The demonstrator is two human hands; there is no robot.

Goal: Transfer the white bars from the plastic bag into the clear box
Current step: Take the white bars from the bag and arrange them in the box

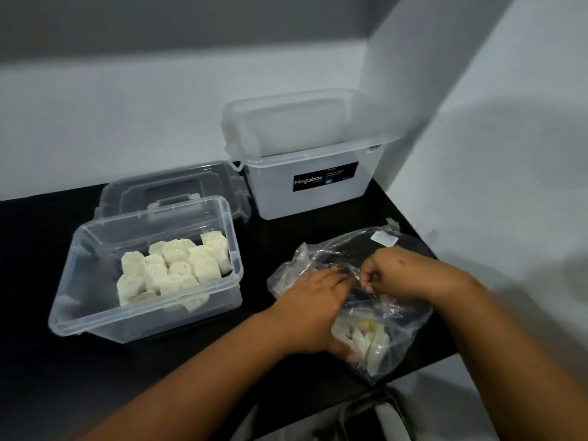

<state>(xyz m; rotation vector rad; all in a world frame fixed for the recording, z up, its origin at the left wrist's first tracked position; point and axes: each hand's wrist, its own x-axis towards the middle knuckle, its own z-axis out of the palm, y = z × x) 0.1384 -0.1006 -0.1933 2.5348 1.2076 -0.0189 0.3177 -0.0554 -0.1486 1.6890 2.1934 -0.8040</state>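
While the black table (38, 361) carries a lidded frosted box (313, 173) at the back, the clear box (144, 275) at left holds many white bars (173, 270). Right of it, the plastic bag (350, 300) holds a few more. Left hand (313, 313) grips bars through the film; right hand (386, 275) pinches the bag.
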